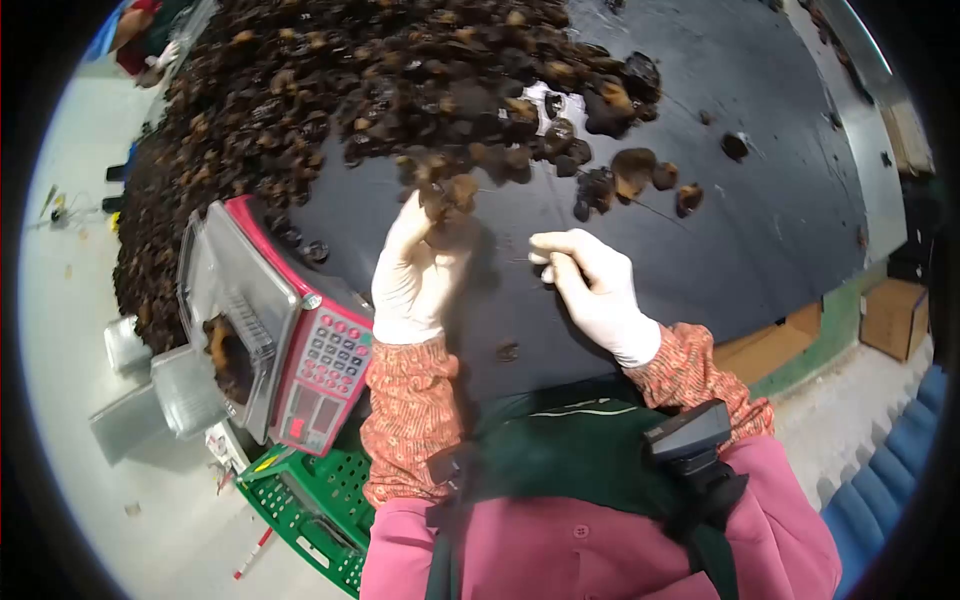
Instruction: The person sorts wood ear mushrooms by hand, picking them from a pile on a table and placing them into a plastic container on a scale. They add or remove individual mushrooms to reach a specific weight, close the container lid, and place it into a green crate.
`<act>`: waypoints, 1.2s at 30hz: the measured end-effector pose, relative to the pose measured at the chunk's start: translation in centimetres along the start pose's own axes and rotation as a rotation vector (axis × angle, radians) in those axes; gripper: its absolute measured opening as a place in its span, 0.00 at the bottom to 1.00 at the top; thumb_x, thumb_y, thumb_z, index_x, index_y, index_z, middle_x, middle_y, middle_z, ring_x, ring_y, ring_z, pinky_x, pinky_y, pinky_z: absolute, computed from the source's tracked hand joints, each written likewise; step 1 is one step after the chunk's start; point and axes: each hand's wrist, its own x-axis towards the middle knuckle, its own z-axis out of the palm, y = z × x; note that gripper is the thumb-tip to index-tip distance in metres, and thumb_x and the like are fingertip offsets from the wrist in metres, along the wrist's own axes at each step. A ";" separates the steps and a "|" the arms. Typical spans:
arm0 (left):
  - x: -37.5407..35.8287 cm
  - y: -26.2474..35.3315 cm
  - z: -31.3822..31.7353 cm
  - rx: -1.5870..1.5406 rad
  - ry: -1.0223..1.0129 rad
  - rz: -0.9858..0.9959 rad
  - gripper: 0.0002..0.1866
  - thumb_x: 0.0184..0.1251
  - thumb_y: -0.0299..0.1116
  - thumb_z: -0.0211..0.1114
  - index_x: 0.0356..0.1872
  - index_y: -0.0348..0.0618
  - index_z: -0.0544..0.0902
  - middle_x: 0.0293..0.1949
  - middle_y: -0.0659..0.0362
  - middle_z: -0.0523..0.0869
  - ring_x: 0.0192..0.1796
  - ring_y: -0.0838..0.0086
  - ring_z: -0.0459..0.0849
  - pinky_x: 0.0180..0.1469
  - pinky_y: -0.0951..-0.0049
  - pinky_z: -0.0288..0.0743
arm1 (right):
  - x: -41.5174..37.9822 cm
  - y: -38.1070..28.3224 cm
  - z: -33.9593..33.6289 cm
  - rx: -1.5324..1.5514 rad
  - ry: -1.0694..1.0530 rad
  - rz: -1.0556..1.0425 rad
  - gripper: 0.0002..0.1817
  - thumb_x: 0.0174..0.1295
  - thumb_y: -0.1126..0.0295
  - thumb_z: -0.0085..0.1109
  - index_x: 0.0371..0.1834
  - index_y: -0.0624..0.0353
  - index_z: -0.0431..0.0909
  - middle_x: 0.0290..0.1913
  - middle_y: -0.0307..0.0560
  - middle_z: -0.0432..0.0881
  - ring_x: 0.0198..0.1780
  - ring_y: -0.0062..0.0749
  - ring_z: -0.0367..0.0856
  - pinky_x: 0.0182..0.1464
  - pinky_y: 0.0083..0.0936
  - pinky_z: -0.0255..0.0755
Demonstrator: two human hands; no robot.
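Observation:
My left hand (pixel 418 270), in a white glove, is raised over the dark table with its fingers curled round dark-brown and tan pieces (pixel 460 190) that look like wood ear mushroom. My right hand (pixel 597 288), also gloved in white, hovers to the right over the tabletop, thumb and fingers pinched together. Whatever its fingertips may hold is too small to make out. Beyond both hands lies a large heap of the same glossy pieces (pixel 400 75). A few loose pieces (pixel 632 172) are scattered to the right of the heap.
A red digital scale (pixel 335 350) with a clear plastic tray (pixel 205 265) stands left of my left hand; a brown piece shows in the tray. Below it sits a green crate (pixel 310 500). Clear containers (pixel 185 390), a cardboard box (pixel 893 318) and another person's hand (pixel 165 55) lie around the edges.

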 end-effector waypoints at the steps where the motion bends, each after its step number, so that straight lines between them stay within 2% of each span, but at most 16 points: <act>1: -0.7 0.7 -0.3 -0.177 0.012 -0.031 0.26 0.71 0.24 0.65 0.67 0.25 0.71 0.62 0.43 0.76 0.47 0.69 0.77 0.30 0.83 0.78 | 0.1 0.0 0.1 0.011 -0.009 -0.005 0.12 0.71 0.82 0.55 0.52 0.63 0.84 0.40 0.47 0.87 0.38 0.26 0.86 0.43 0.21 0.80; 3: -2.2 1.5 -0.2 -0.294 -0.042 -0.057 0.30 0.69 0.25 0.67 0.69 0.22 0.69 0.65 0.41 0.71 0.49 0.67 0.76 0.32 0.83 0.81 | 0.0 -0.7 0.2 0.005 -0.013 0.059 0.12 0.73 0.81 0.53 0.53 0.63 0.84 0.41 0.45 0.87 0.37 0.23 0.85 0.43 0.20 0.80; 4: -2.9 2.2 0.0 -0.298 -0.133 -0.107 0.19 0.73 0.27 0.65 0.61 0.31 0.78 0.62 0.46 0.80 0.47 0.72 0.79 0.41 0.76 0.79 | 0.0 -0.7 0.2 -0.004 -0.019 0.052 0.12 0.73 0.81 0.53 0.53 0.64 0.84 0.41 0.45 0.87 0.37 0.23 0.85 0.43 0.20 0.80; 8: -8.9 6.4 3.2 0.081 0.034 0.311 0.18 0.72 0.27 0.68 0.59 0.32 0.79 0.59 0.48 0.82 0.55 0.68 0.81 0.52 0.72 0.79 | 0.0 -0.5 0.2 -0.028 -0.033 0.049 0.12 0.74 0.82 0.53 0.54 0.66 0.83 0.41 0.46 0.87 0.37 0.22 0.84 0.44 0.19 0.79; 10: -14.1 11.1 4.3 0.277 0.147 0.627 0.25 0.69 0.23 0.68 0.66 0.30 0.74 0.68 0.40 0.77 0.65 0.60 0.81 0.67 0.61 0.79 | -0.1 -0.1 0.1 -0.014 -0.057 0.039 0.12 0.74 0.83 0.51 0.55 0.67 0.82 0.43 0.46 0.87 0.39 0.21 0.83 0.46 0.19 0.79; 11: -16.3 13.9 4.8 0.463 0.102 0.689 0.23 0.72 0.22 0.65 0.66 0.32 0.75 0.67 0.42 0.78 0.63 0.62 0.82 0.67 0.61 0.79 | -0.1 0.2 -0.1 -0.026 -0.054 0.061 0.13 0.74 0.83 0.50 0.55 0.67 0.82 0.44 0.46 0.87 0.38 0.20 0.82 0.45 0.18 0.78; 13: -19.4 16.4 7.3 1.053 0.527 1.027 0.18 0.75 0.23 0.65 0.63 0.34 0.79 0.56 0.52 0.87 0.53 0.70 0.86 0.59 0.69 0.81 | -0.1 0.6 0.0 -0.042 -0.062 0.005 0.13 0.74 0.83 0.50 0.55 0.66 0.82 0.43 0.45 0.87 0.38 0.20 0.81 0.45 0.18 0.78; 15: -21.6 18.8 6.9 1.438 0.938 1.128 0.14 0.75 0.22 0.65 0.59 0.35 0.82 0.50 0.58 0.89 0.47 0.76 0.87 0.53 0.76 0.81 | -0.1 0.8 0.1 -0.034 -0.056 0.031 0.13 0.74 0.84 0.50 0.55 0.66 0.81 0.43 0.45 0.86 0.37 0.20 0.81 0.44 0.18 0.77; 19: -22.6 21.8 2.9 1.994 0.846 0.979 0.11 0.70 0.20 0.67 0.51 0.37 0.87 0.46 0.58 0.91 0.46 0.76 0.88 0.51 0.76 0.80 | 0.0 0.9 0.1 -0.062 -0.064 0.009 0.13 0.75 0.83 0.50 0.56 0.66 0.81 0.43 0.43 0.85 0.37 0.19 0.79 0.44 0.17 0.76; 21: -22.7 22.9 0.4 2.258 0.898 0.607 0.11 0.68 0.23 0.68 0.50 0.34 0.87 0.45 0.55 0.91 0.45 0.74 0.88 0.52 0.74 0.81 | -0.1 1.1 0.0 -0.067 -0.062 0.012 0.13 0.75 0.83 0.50 0.56 0.67 0.81 0.43 0.43 0.85 0.37 0.19 0.79 0.44 0.17 0.76; 24: -22.5 22.9 0.4 2.189 0.894 0.537 0.15 0.68 0.24 0.70 0.55 0.35 0.88 0.44 0.59 0.92 0.42 0.77 0.87 0.47 0.77 0.80 | 0.0 1.0 0.1 -0.078 -0.061 0.008 0.12 0.76 0.82 0.50 0.57 0.67 0.81 0.43 0.43 0.86 0.38 0.18 0.79 0.45 0.17 0.75; 25: -22.9 23.1 1.7 1.978 0.909 0.367 0.19 0.68 0.25 0.70 0.59 0.38 0.86 0.49 0.58 0.92 0.45 0.75 0.87 0.50 0.75 0.81 | -0.1 0.8 0.1 -0.082 -0.062 0.012 0.12 0.76 0.82 0.50 0.57 0.67 0.81 0.44 0.43 0.86 0.38 0.18 0.79 0.45 0.17 0.75; 27: -23.8 22.5 4.6 2.094 0.794 0.349 0.23 0.68 0.25 0.70 0.65 0.41 0.84 0.54 0.60 0.90 0.48 0.77 0.85 0.53 0.74 0.80 | 0.0 0.6 0.1 -0.090 -0.063 0.015 0.12 0.77 0.81 0.49 0.57 0.66 0.81 0.44 0.42 0.85 0.39 0.18 0.79 0.46 0.17 0.75; 29: -24.9 22.0 7.7 1.962 0.954 0.213 0.25 0.71 0.24 0.68 0.68 0.41 0.81 0.58 0.60 0.87 0.53 0.82 0.81 0.59 0.76 0.77 | 0.0 0.6 0.1 -0.108 -0.073 0.013 0.13 0.77 0.81 0.49 0.58 0.66 0.81 0.44 0.42 0.85 0.39 0.18 0.79 0.46 0.17 0.75; 31: -26.3 22.2 7.5 1.811 0.865 0.501 0.22 0.73 0.24 0.67 0.68 0.37 0.81 0.58 0.60 0.87 0.54 0.82 0.82 0.62 0.78 0.74 | -0.1 0.9 0.1 -0.107 -0.067 0.007 0.13 0.78 0.81 0.49 0.58 0.66 0.81 0.44 0.42 0.85 0.39 0.18 0.79 0.46 0.17 0.75; 36: -28.1 21.2 8.1 1.807 1.019 0.792 0.17 0.73 0.24 0.69 0.61 0.35 0.85 0.52 0.60 0.90 0.52 0.80 0.85 0.59 0.77 0.78 | -0.2 0.9 0.0 -0.118 -0.075 0.014 0.14 0.79 0.79 0.47 0.59 0.63 0.81 0.45 0.42 0.85 0.40 0.18 0.79 0.48 0.18 0.75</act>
